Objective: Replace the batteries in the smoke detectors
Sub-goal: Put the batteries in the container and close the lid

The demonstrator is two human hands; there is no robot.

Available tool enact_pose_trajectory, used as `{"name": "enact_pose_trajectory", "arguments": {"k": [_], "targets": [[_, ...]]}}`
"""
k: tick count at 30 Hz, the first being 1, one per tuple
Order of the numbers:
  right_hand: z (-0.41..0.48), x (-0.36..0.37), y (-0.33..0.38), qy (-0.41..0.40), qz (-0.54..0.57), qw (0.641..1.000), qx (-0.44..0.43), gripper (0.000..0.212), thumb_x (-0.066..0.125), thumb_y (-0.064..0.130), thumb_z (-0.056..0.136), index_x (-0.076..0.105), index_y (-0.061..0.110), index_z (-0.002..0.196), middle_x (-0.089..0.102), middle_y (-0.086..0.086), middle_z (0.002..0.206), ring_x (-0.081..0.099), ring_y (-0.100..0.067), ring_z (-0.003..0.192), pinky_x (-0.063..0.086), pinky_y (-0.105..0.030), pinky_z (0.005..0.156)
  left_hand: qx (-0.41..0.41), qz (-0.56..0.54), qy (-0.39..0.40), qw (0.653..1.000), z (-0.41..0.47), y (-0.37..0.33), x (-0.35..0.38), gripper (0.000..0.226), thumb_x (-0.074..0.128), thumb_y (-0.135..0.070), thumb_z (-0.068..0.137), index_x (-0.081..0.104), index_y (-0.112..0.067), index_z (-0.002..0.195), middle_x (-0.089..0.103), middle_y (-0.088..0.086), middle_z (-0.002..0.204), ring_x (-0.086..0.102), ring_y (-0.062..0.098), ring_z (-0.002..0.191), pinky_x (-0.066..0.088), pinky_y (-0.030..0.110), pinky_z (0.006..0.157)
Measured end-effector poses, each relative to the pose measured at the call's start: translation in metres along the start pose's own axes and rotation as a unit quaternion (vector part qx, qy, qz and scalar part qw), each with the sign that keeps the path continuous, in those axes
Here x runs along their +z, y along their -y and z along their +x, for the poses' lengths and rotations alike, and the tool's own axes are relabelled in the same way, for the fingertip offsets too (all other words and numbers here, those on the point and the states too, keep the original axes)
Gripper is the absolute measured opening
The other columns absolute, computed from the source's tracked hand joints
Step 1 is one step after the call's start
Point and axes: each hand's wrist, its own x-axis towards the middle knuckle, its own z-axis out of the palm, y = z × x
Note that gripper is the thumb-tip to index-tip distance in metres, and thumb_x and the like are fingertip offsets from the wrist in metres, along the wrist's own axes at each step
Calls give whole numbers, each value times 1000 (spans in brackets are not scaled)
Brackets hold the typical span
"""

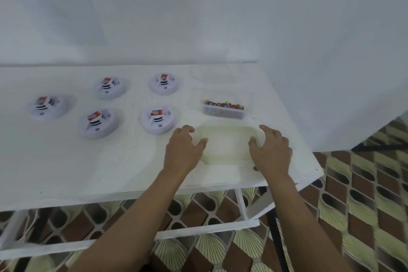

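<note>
White-painted tabletop (66, 161), matte and faintly speckled, against a plain white wall (220, 17). Paper sheet (55, 2) on that wall at upper left, its print too blurred to read. Below and to the right, floor (364, 194) of glossy tiles in a repeating brown, cream and pale-green pattern of fans and diamonds, partly seen between the flat white bars of the table frame (198, 231).

Carries five smoke detectors (158, 119) on its left half, apart from one another: round, domed discs of white plastic, battery side up. In each, a red-and-white rectangular battery (156, 113) near the centre, beside black-striped moulding. Nearest detector just beside the left hand.

Toward the far right, a small rectangular box (224, 111) of clear plastic, filled with loose cells (224, 104), round ends showing in red, yellow, purple and black. Behind it, the faint outline of another clear tub (213, 75), nearly lost against the white.

At the near right edge, a shallow rectangular tray (227, 146) of translucent plastic, with rounded corners and a pale-green rim, lying flat. Left hand (184, 150) at its left side, right hand (273, 152) at its right side, forearms bare, palms down. Fingers (186, 129) of each curved and slightly spread by the far corners, thumbs lying inward over the rim. Firm grip or mere touch: cannot tell through the blur.
</note>
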Motion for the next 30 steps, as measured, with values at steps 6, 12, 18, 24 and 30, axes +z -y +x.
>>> {"name": "enact_pose_trajectory", "arguments": {"k": [6,12,18,24,30], "targets": [[5,-5,-25,37,52,998,-7,47,56,34,99,52,17,142,62,-8,133,45,-30,129,43,-44,102,-12,69,-19,997,-9,-11,8,42,61,-42,87,63,-18,122,67,-2,104,62,20,95,48,32,79],[4,-8,-24,-2,54,999,-4,47,64,38,90,61,16,131,56,-4,137,50,-27,125,38,-43,103,33,122,-110,986,-23,-25,0,42,62,-41,87,68,-21,124,75,-3,103,66,21,97,40,35,94],[1,-23,-23,-83,55,994,-42,27,70,41,83,67,18,97,62,1,109,56,-22,100,39,-35,84,7,-11,-122,992,-32,-44,-17,43,66,-35,86,63,-24,127,67,-15,91,63,11,83,45,28,76],[1,-39,-1,-87,229,967,-65,20,60,32,98,52,17,108,62,5,99,63,-17,81,41,-25,65,65,-84,-177,979,-25,-64,-37,36,65,-29,94,63,-15,127,68,-8,104,57,-1,77,36,8,73],[14,-42,19,-38,396,916,-44,16,60,11,96,48,14,106,60,7,100,62,-6,64,46,-14,58,60,-317,-171,931,-6,-76,-40,10,55,-10,99,57,-7,108,67,5,104,74,15,69,53,16,65]]}}
